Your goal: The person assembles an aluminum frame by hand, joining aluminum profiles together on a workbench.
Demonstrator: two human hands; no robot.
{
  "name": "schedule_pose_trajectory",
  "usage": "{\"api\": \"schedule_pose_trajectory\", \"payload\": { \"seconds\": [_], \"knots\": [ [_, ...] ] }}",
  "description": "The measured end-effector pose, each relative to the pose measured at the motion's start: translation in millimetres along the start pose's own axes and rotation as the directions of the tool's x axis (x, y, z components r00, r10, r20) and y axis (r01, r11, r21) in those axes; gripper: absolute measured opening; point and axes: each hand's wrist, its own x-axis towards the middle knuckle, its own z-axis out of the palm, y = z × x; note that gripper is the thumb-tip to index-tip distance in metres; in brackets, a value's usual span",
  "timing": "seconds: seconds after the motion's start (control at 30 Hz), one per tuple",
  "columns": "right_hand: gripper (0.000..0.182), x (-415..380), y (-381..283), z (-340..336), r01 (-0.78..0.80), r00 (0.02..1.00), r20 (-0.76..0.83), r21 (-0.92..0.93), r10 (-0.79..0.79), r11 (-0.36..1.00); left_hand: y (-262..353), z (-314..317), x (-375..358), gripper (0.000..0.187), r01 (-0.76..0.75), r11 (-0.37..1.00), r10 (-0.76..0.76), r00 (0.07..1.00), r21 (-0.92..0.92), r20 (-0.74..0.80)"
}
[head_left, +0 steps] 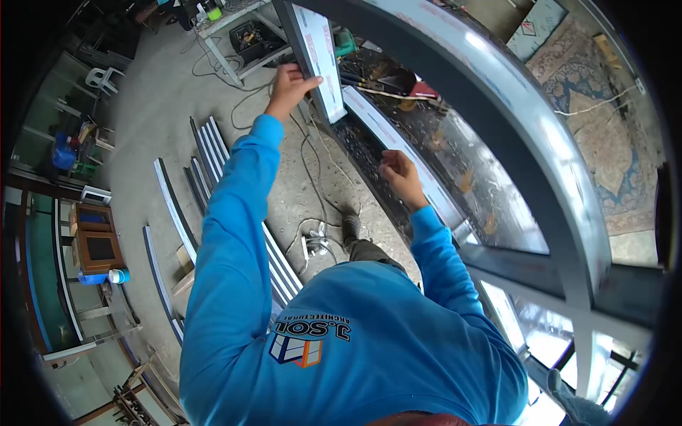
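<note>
A large dark grey metal window frame with a curved bar [490, 78] rests on a dark worktable [369, 153]. My left hand [290, 91] is closed on the edge of the frame's short side bar [320, 53], which carries white protective film with red print. The thumb lies on the filmed face. Lower down, my right hand [403, 179] is beside the filmed long bar [387, 131], its fingers curled together. Whether something small is between those fingers is hidden from me.
Power cables [312, 153] and a white socket strip [312, 245] lie on the concrete floor by my foot. Several long profiles [206, 153] lie to the left. A metal stand [224, 60] with a black tool crate [254, 41] is at the back. Loose tools [369, 78] sit behind the bars.
</note>
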Motion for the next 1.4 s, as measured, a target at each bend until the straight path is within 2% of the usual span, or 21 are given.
{"api": "schedule_pose_trajectory", "payload": {
  "seconds": [0.1,0.23,0.3,0.33,0.37,0.47,0.5,0.63,0.83,0.87,0.9,0.93,0.97,1.0,1.03,1.1,1.17,1.2,1.27,1.33,1.4],
  "knots": [
    [0.033,89.9,24.2,23.8,0.124,0.987,-0.082,-0.170,-0.140,0.978,-27.7,1.9,34.7,0.067,0.033,0.960,0.020,0.982,-0.277,0.188],
    [0.033,183.6,23.0,38.4,0.220,0.973,0.038,-0.442,-0.227,0.870,-47.8,-0.5,40.3,0.072,0.024,0.992,0.023,0.929,-0.121,0.371],
    [0.029,219.8,11.9,45.2,0.079,0.997,0.031,-0.637,-0.077,0.767,-48.8,1.0,49.3,0.076,-0.035,0.996,0.070,0.859,-0.077,0.507],
    [0.035,237.8,17.2,49.8,0.285,0.938,0.102,-0.769,-0.330,0.573,-49.7,0.6,54.6,0.075,0.050,0.996,0.004,0.814,-0.076,0.580],
    [0.056,248.1,20.7,45.9,0.217,0.965,0.163,-0.937,-0.204,0.275,-48.6,0.0,61.9,0.075,0.129,0.990,-0.056,0.753,-0.063,0.655],
    [0.097,267.8,32.6,51.8,-0.112,0.966,0.023,-0.859,0.256,0.500,-68.4,5.4,77.9,0.075,-0.098,0.986,0.164,0.704,-0.134,0.691],
    [0.084,271.1,48.1,49.0,-0.074,0.997,-0.077,-0.636,0.032,0.768,-72.4,5.4,81.5,0.069,-0.140,0.981,0.196,0.685,-0.136,0.702],
    [0.080,247.4,49.7,64.0,-0.231,0.963,-0.261,-0.665,0.069,0.710,-75.6,11.0,101.2,0.045,-0.493,0.858,0.402,0.473,-0.143,0.784],
    [0.074,242.7,40.5,64.9,-0.345,0.938,-0.277,-0.797,0.209,0.495,-60.4,9.2,117.6,0.033,-0.382,0.893,0.390,0.386,-0.240,0.836],
    [0.073,336.2,22.2,69.2,-0.363,0.930,-0.281,-0.812,0.238,0.458,-68.1,9.5,121.8,0.031,-0.349,0.912,0.355,0.403,-0.217,0.843],
    [0.072,257.0,36.2,76.7,-0.386,0.917,-0.291,-0.823,0.273,0.417,-77.1,12.5,123.0,0.028,-0.311,0.930,0.319,0.414,-0.196,0.853],
    [0.071,276.2,34.1,74.5,-0.417,0.897,-0.311,-0.830,0.313,0.370,-80.5,19.0,123.8,0.022,-0.544,0.785,0.540,0.363,-0.298,0.759],
    [0.070,251.8,36.0,67.1,-0.447,0.873,-0.331,-0.837,0.357,0.316,-77.2,17.7,123.1,0.022,-0.240,0.936,0.342,0.460,-0.255,0.820],
    [0.086,233.9,11.4,77.6,-0.393,0.919,-0.380,-0.899,0.103,0.194,-73.7,16.6,128.2,0.022,-0.147,0.970,0.236,0.399,-0.192,0.886],
    [0.088,234.1,-4.0,80.0,-0.487,0.856,-0.390,-0.829,0.341,0.274,-69.7,17.3,128.6,0.023,-0.107,0.971,0.241,0.424,-0.215,0.873],
    [0.077,209.8,10.8,88.5,-0.397,0.843,-0.529,-0.733,-0.095,0.552,-55.1,15.8,134.1,0.027,-0.081,0.970,0.242,0.431,-0.230,0.869],
    [0.064,151.3,-16.1,94.0,-0.228,0.421,-0.789,-0.569,-0.447,0.790,-38.5,17.5,138.1,0.028,-0.018,0.969,0.226,0.461,-0.246,0.858],
    [0.054,114.0,-32.1,86.9,-0.273,0.085,-0.844,-0.531,-0.530,0.802,-27.9,19.8,142.0,0.028,-0.009,0.965,0.238,0.436,-0.261,0.868],
    [0.072,20.2,-77.0,57.3,-0.450,-0.472,-0.658,-0.393,-0.587,0.802,-9.2,20.2,151.5,0.029,-0.071,0.957,0.285,0.428,-0.282,0.858],
    [0.100,-88.3,-109.4,10.3,-0.596,-0.636,-0.439,-0.244,-0.635,0.765,7.5,23.6,159.5,0.030,-0.076,0.952,0.300,0.417,-0.297,0.858],
    [0.116,-164.2,-125.8,-39.9,-0.298,-0.563,-0.613,-0.476,-0.555,0.827,11.4,29.3,163.9,0.035,-0.092,0.946,0.320,0.418,-0.311,0.850]
  ]
}}
